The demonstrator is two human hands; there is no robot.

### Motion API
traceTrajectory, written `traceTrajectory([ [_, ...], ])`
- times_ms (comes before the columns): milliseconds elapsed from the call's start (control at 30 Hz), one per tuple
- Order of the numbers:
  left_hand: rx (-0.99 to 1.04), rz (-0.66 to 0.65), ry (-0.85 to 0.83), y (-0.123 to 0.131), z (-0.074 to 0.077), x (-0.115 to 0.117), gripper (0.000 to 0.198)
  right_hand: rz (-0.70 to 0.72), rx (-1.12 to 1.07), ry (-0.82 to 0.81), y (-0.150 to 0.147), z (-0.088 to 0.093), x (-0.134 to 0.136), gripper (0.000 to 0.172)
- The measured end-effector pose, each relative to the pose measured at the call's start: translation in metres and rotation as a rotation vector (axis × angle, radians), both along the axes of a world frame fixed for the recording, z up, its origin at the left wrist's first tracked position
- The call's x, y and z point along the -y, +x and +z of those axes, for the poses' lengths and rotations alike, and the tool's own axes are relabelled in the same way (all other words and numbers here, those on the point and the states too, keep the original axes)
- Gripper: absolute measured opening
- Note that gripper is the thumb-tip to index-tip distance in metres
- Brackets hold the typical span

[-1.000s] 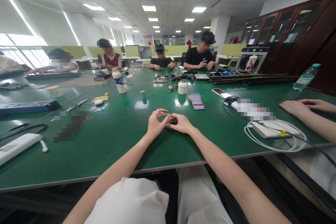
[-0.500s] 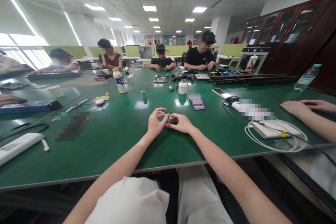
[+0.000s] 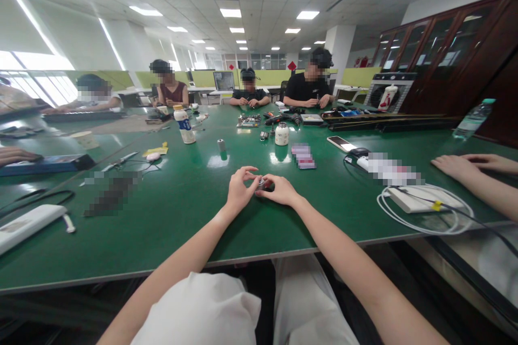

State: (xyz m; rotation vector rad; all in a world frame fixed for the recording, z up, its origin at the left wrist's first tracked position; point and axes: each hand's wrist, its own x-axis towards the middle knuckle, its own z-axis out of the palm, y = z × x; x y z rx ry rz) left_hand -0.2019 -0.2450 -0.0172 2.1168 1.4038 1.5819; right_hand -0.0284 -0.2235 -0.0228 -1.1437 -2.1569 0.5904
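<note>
A small silvery-grey metal piece with a round top (image 3: 260, 184) sits between my two hands, just above or on the green table. My left hand (image 3: 242, 187) pinches it from the left, thumb against its side and the upper fingers arched over. From the right, my right hand (image 3: 281, 191) curls its thumb and fingers round it, hiding much of the piece. Farther off, a small grey metal cylinder (image 3: 221, 145) stands upright on the table. A white jar (image 3: 281, 134) is beyond my hands.
On the right lie a phone (image 3: 340, 144), a white box with coiled cable (image 3: 421, 200) and a neighbour's hands (image 3: 461, 166). A labelled bottle (image 3: 185, 125) stands left of the cylinder. A circuit board (image 3: 248, 121) and a power drill (image 3: 285, 118) are farther back, before seated people.
My hands and the metal piece stay nearly where they were. Across the table, some seated people shift their heads and hands slightly.
</note>
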Motion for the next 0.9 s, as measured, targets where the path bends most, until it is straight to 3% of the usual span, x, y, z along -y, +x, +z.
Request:
traceTrajectory([
  [200,0.005,-0.033,-0.006,0.000,0.001,0.003,0.032,-0.017,0.039,0.019,0.000,0.004,0.003,0.035],
  [433,0.138,-0.025,-0.020,0.003,0.001,0.002,0.025,-0.014,0.024,0.000,0.000,0.004,0.003,0.037],
  [600,0.199,0.132,0.076,-0.003,-0.001,-0.005,0.019,-0.025,0.025,-0.008,0.000,0.005,0.004,0.038],
  [700,0.136,0.224,0.043,-0.017,-0.010,-0.016,0.018,-0.027,0.027,-0.006,0.000,0.006,0.004,0.038],
  [900,-0.038,0.167,-0.096,-0.036,-0.036,-0.033,0.020,-0.022,0.026,0.003,-0.001,0.003,0.002,0.039],
])
